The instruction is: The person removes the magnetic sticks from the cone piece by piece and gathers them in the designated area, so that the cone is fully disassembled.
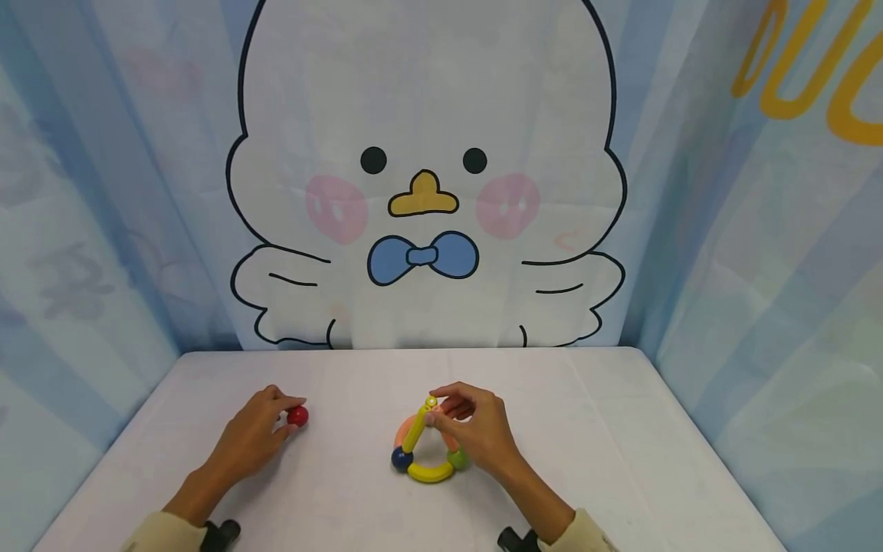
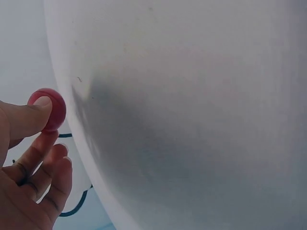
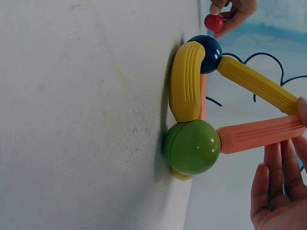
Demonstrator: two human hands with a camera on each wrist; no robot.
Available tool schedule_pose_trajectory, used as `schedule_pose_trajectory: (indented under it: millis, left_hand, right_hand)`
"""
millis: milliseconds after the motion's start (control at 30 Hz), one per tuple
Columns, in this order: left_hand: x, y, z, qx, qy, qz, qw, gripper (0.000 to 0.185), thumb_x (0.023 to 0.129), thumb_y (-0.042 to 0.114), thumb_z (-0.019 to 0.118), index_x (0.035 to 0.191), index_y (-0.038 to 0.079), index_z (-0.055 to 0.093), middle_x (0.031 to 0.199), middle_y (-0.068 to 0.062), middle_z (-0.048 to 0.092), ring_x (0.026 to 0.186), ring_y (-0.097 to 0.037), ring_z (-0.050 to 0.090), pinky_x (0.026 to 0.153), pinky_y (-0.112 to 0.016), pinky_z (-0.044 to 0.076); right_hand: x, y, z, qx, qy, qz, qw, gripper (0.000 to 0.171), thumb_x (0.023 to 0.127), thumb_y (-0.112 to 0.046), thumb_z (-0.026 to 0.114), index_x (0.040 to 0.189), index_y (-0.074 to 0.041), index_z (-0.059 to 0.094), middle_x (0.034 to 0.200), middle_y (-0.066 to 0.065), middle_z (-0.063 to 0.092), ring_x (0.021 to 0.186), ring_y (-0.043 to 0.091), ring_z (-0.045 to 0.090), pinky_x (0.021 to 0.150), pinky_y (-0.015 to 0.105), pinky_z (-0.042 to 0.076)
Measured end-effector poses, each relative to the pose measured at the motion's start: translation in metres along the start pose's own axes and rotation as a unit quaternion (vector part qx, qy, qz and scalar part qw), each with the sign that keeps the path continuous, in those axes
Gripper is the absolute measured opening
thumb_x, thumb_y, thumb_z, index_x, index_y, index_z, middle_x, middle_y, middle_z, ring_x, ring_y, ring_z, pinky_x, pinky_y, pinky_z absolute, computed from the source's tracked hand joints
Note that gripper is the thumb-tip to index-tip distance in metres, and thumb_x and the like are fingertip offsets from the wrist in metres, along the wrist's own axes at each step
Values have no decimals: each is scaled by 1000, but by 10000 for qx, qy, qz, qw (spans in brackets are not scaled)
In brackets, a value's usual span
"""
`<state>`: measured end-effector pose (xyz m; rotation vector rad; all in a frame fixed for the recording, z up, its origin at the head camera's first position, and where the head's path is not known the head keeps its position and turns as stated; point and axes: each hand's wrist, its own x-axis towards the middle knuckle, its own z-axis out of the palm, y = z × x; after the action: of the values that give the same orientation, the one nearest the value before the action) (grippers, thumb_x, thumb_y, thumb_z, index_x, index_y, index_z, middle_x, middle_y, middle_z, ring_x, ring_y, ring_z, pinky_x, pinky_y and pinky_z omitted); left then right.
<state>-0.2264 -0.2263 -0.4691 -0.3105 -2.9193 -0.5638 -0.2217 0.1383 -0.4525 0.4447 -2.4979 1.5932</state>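
Observation:
My left hand [image 1: 250, 435] pinches a red ball [image 1: 298, 416] between thumb and fingertips, held above the table in the left wrist view. The right hand [image 1: 484, 426] pinches the upper ends of a straight yellow rod [image 3: 259, 86] and a straight orange rod [image 3: 261, 134]. These rods slope up from a dark blue ball [image 1: 402, 459] and a green ball [image 1: 458, 459] on the table. A curved yellow rod [image 1: 431, 474] joins those two balls along the front. Curved orange pieces [image 1: 402, 431] show behind, partly hidden by the rods and the right hand.
The white table [image 1: 331, 506] has its far edge against a curtain [image 1: 428, 307] printed with a cartoon duck. More curtain hangs at the left and right sides. Dark wrist camera mounts [image 1: 219, 534] sit at both sleeves.

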Motion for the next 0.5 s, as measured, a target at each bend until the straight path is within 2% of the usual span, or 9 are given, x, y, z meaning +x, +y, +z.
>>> schedule_pose_trajectory:
  millis: [267, 500]
  left_hand:
    - [-1, -6, 2, 2, -245, -119, 9996, 44, 89, 5, 84, 132, 3, 73, 105, -8, 62, 91, -19, 57, 83, -41, 58]
    - [-2, -7, 2, -34, -201, -124, 9997, 45, 90, 5, 82, 134, 2, 71, 107, -10, 64, 92, -20, 60, 88, -48, 60]
  right_hand:
    - [0, 0, 0, -13, 8, -24, 10000, 29, 89, -29, 89, 115, -21, 80, 91, -6, 73, 85, 10, 68, 83, 24, 61]
    - [1, 0, 1, -14, 28, -5, 10000, 30, 88, -29, 89, 115, -22, 80, 91, -7, 73, 85, 10, 69, 83, 25, 61]
